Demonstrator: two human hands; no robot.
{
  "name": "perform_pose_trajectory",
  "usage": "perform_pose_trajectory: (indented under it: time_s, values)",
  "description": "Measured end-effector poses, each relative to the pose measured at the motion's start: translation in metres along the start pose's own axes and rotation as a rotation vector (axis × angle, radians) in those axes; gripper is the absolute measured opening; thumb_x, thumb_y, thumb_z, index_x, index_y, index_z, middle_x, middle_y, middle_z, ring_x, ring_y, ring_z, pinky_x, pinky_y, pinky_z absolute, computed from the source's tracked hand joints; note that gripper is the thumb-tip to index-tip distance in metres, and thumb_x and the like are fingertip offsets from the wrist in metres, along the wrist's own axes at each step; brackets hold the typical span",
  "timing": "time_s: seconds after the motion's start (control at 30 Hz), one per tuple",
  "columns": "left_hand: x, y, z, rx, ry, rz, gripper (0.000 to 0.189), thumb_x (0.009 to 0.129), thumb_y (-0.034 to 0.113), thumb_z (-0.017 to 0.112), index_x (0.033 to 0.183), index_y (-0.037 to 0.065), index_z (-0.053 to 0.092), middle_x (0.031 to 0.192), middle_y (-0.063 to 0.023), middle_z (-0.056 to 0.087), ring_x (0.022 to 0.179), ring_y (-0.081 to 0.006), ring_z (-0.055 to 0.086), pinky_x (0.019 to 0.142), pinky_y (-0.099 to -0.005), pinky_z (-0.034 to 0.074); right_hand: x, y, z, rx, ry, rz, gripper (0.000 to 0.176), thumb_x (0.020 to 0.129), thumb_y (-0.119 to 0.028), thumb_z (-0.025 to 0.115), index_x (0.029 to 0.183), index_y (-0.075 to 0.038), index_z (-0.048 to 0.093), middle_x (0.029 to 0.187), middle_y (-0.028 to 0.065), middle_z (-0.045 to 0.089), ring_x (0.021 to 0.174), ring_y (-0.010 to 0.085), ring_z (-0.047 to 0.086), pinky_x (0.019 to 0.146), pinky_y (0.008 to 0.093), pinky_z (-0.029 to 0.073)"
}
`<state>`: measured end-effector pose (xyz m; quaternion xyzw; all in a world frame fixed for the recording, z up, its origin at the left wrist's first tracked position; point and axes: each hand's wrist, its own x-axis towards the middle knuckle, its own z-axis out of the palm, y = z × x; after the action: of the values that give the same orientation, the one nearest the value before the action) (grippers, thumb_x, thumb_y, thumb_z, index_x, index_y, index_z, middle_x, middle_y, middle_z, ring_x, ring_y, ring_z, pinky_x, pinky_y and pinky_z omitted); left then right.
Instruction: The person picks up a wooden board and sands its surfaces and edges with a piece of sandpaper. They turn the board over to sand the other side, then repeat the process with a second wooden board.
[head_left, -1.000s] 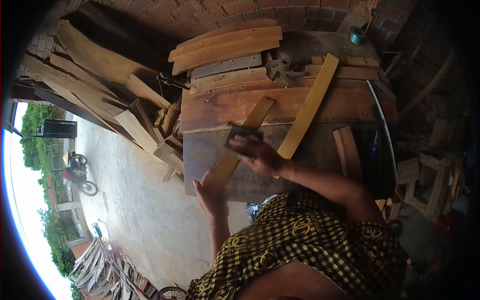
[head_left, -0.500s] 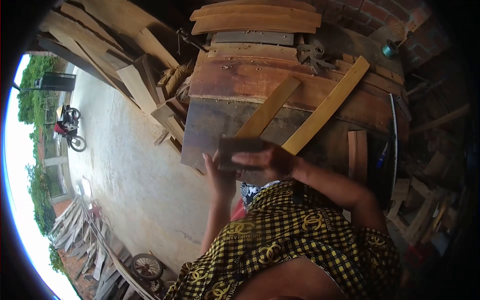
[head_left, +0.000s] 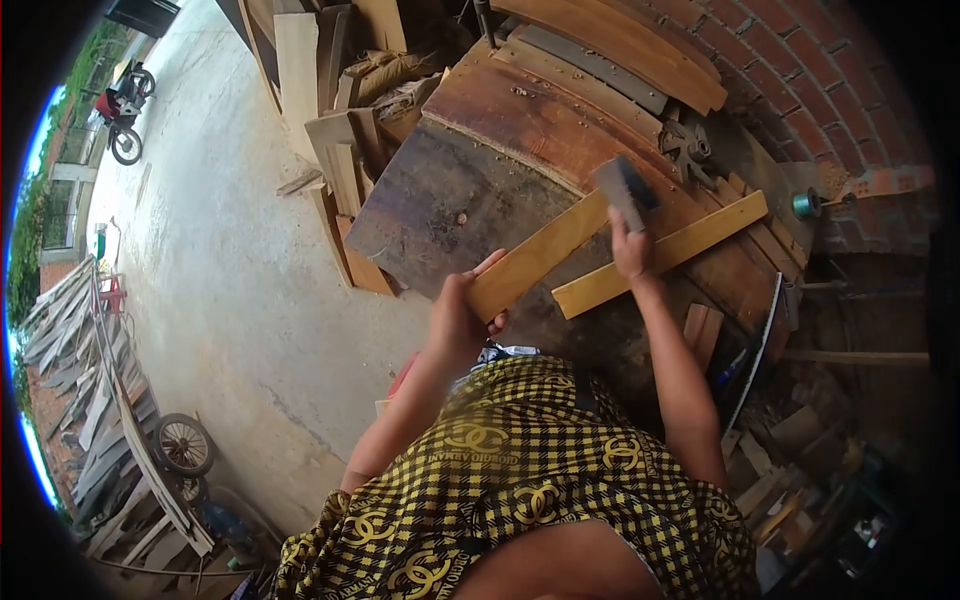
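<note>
My left hand (head_left: 462, 312) is wrapped round the near end of a yellowish wooden slat (head_left: 545, 250), thumb on one side and fingertips showing at the other. The slat slants away over the workbench (head_left: 425, 205). At its far end, my right hand (head_left: 631, 250) grips a dark, flat rectangular piece that looks like sandpaper (head_left: 622, 195); it is blurred and overlaps the slat's tip. A second yellowish slat (head_left: 665, 250) lies on the bench just beyond, passing behind my right hand.
Curved boards (head_left: 620, 50) are stacked at the bench's back. A dark metal part (head_left: 686, 150) and a teal spool (head_left: 805, 204) sit to the right, near a brick wall (head_left: 800, 90). Long saw blade (head_left: 757, 350) lies at the right edge. Scrap wood (head_left: 345, 150) leans left.
My left hand has taken hold of the slat that lay on the bench. My right hand has carried the sandpaper forward and right to the slat's far end. The view has turned.
</note>
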<state>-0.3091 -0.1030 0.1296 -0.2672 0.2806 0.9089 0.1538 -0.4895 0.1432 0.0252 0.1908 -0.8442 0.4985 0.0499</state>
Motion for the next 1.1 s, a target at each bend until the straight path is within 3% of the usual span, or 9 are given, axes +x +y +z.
perform_pose_trajectory:
  time_s: [0.03,0.23,0.3,0.43,0.57,0.7,0.83,0.87,1.1]
  values:
    - [-0.001,-0.001,0.006,-0.012,-0.002,0.003,0.058,0.089,0.03,0.035,0.142,0.008,0.046,0.102,-0.0124,0.062,0.078,-0.023,0.062,0.073,-0.0341,0.051,0.014,-0.013,-0.021,-0.123,-0.112,0.393,0.035,0.098,-0.021,0.054,0.126,0.001,0.057,0.117,0.0233,0.063,0.103,0.0347,0.064,0.08,0.0378,0.052]
    - [0.015,-0.011,0.001,-0.464,0.065,-0.004,0.056,0.09,0.026,0.037,0.143,0.009,0.045,0.128,-0.013,0.055,0.12,-0.0278,0.05,0.109,-0.0431,0.037,-0.054,-0.161,0.026,0.06,-0.472,-0.547,0.036,0.092,-0.015,0.059,0.127,-0.005,0.059,0.127,0.016,0.06,0.12,0.0334,0.055,0.103,0.0433,0.04]
    - [0.023,-0.019,-0.02,-0.581,-0.292,-0.001,0.055,0.09,0.022,0.038,0.143,0.008,0.043,0.134,-0.0141,0.051,0.122,-0.0285,0.049,0.111,-0.0451,0.035,-0.049,-0.145,0.022,0.072,-0.464,-0.507,0.037,0.093,-0.015,0.057,0.128,-0.004,0.057,0.128,0.017,0.06,0.119,0.0354,0.055,0.102,0.0439,0.041]
    - [0.01,-0.014,0.007,-0.576,-0.063,-0.042,0.054,0.09,0.02,0.038,0.142,0.005,0.044,0.132,-0.0141,0.053,0.121,-0.0292,0.05,0.11,-0.0459,0.036,-0.014,-0.074,0.001,-0.122,-0.112,0.021,0.035,0.097,-0.014,0.051,0.129,0.0,0.054,0.132,0.0189,0.056,0.118,0.0389,0.054,0.099,0.0454,0.043]
    - [0.036,-0.041,-0.042,-0.836,-0.515,-0.075,0.051,0.094,0.023,0.035,0.14,0.002,0.045,0.134,-0.0189,0.051,0.121,-0.0323,0.051,0.112,-0.0455,0.035,-0.05,-0.146,0.02,-0.025,-0.37,-0.452,0.037,0.092,-0.011,0.059,0.128,-0.006,0.059,0.13,0.0122,0.06,0.126,0.0323,0.053,0.106,0.0433,0.039]
    - [0.015,-0.02,-0.001,-0.662,0.127,-0.095,0.05,0.095,0.021,0.038,0.139,0.0,0.044,0.135,-0.0201,0.05,0.125,-0.0335,0.048,0.112,-0.0446,0.035,-0.047,-0.114,0.023,0.088,-0.417,-0.459,0.038,0.088,-0.01,0.062,0.126,-0.006,0.06,0.124,0.0156,0.063,0.118,0.0342,0.058,0.102,0.0432,0.043]
    - [0.016,-0.032,-0.011,-0.606,-0.087,-0.06,0.051,0.094,0.021,0.04,0.14,0.001,0.044,0.137,-0.02,0.048,0.128,-0.0339,0.046,0.113,-0.0462,0.033,0.003,0.008,0.004,-0.034,-0.008,0.178,0.034,0.095,-0.015,0.055,0.126,-0.001,0.057,0.123,0.0216,0.06,0.111,0.0395,0.058,0.096,0.0438,0.046]
    - [0.017,-0.032,-0.013,-0.628,-0.059,-0.041,0.051,0.093,0.021,0.041,0.14,0.002,0.044,0.138,-0.0197,0.048,0.128,-0.0338,0.046,0.113,-0.0469,0.033,0.007,-0.01,0.007,-0.236,0.108,-0.126,0.034,0.096,-0.017,0.054,0.126,0.0,0.056,0.126,0.0233,0.058,0.114,0.0387,0.056,0.096,0.0443,0.045]
    - [0.051,-0.05,-0.037,-0.491,0.129,0.002,0.037,0.101,0.03,0.037,0.123,0.006,0.055,0.129,-0.0151,0.054,0.123,-0.0317,0.049,0.107,-0.0473,0.04,-0.046,-0.065,0.012,-0.155,-0.572,-0.338,0.04,0.091,-0.017,0.062,0.131,-0.011,0.058,0.131,0.0098,0.059,0.122,0.03,0.055,0.101,0.0407,0.046]
